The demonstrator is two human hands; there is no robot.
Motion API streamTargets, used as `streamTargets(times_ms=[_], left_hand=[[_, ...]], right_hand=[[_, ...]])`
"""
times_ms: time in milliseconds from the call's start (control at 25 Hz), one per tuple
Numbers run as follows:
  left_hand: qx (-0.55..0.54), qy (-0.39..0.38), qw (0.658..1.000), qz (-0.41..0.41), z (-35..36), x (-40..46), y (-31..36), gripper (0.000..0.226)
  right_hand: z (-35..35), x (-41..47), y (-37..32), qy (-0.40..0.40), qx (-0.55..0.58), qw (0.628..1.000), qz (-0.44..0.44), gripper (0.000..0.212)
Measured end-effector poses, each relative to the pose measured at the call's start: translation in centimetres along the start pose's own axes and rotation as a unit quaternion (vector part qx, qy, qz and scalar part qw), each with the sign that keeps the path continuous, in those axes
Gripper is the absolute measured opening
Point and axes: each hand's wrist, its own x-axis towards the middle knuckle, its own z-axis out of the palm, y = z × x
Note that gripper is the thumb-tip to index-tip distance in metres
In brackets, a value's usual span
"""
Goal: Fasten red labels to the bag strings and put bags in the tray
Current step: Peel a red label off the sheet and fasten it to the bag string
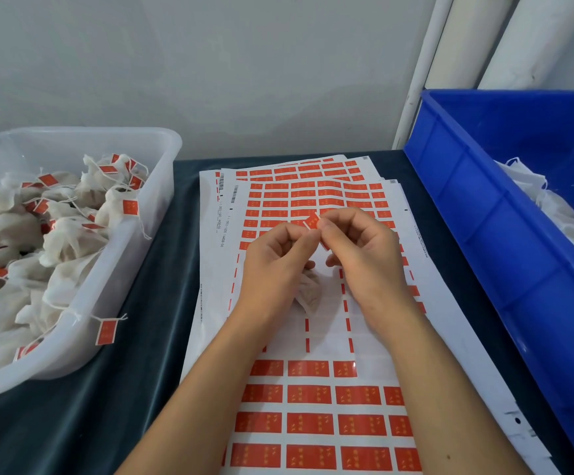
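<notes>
Both forearms are bare to the left hand (275,258) and right hand (360,248), without sleeves.

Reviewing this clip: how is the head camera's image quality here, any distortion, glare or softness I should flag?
Head view: wide-angle bending curves the blue bin and the wall pipes; light is even and soft, shadows weak; a small glare spot sits on a label in the near sheet; the print on the red label pinched by both hands is too soft to read; the clear tray is slightly hazy.

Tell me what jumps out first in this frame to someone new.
Centre: both hands, left hand and right hand, pinch one red label above the label sheets, a small bag hanging beneath them. Left: a clear tray heaped with labelled bags. Right: a blue bin holding white bags.
</notes>
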Motion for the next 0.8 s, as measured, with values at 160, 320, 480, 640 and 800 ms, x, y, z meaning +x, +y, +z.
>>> streamTargets(times_ms=[160, 320, 480, 640, 800], left_hand=[[-0.014, 0.031, 0.999, -0.021, -0.09, 0.24, -0.26, 0.021], [-0.027, 0.035, 0.998, -0.039, -0.16, 0.34, -0.36, 0.022], [-0.065, -0.001, 0.997, -0.030, -0.52, 0.27, -0.37, 0.024], [-0.055, 0.006, 0.998, -0.023, -0.50, 0.41, -0.49, 0.020], [-0.062, 0.020, 0.998, -0.025, -0.49, 0.37, -0.56, 0.018]], right_hand=[[-0.24, 0.15, -0.30, 0.033, 0.019, 0.999, 0.005, 0.018], [-0.51, 0.36, -0.44, 0.031, 0.023, 0.999, 0.014, 0.026], [-0.17, -0.02, -0.53, -0.044, -0.003, 0.999, -0.002, 0.023], [-0.11, -0.09, -0.27, -0.058, -0.032, 0.998, -0.006, 0.014], [-0.09, -0.05, -0.16, -0.044, -0.064, 0.997, -0.016, 0.014]])
